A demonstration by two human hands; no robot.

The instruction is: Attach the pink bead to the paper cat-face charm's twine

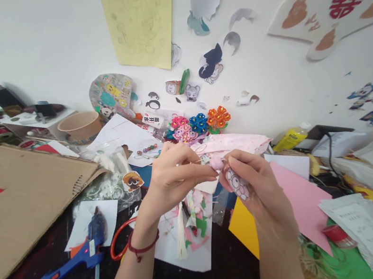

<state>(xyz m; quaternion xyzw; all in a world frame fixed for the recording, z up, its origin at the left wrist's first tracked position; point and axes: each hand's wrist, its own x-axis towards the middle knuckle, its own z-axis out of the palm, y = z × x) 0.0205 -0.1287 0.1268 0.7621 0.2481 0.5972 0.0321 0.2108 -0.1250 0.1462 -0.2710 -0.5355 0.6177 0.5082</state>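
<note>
In the middle of the view my left hand (176, 176) pinches a small pink piece (216, 163) between thumb and fingertips. My right hand (255, 180) is closed round a small item with a printed cartoon figure (237, 183), just right of the pink piece. The two hands' fingertips nearly meet; whether the pink piece joins the printed item is too small to tell. A cream tassel (181, 237) hangs below the hands, over white paper (198, 254) with pink and green scraps.
A blue glue gun (89, 252) lies front left, beside red-handled scissors (117, 243). Cardboard (24, 197) covers the left side. Pink paper (300, 203) and yellow paper (245, 227) lie right. Bead flowers (198, 123) stand near the wall, with a yellow bottle (291, 136) at right.
</note>
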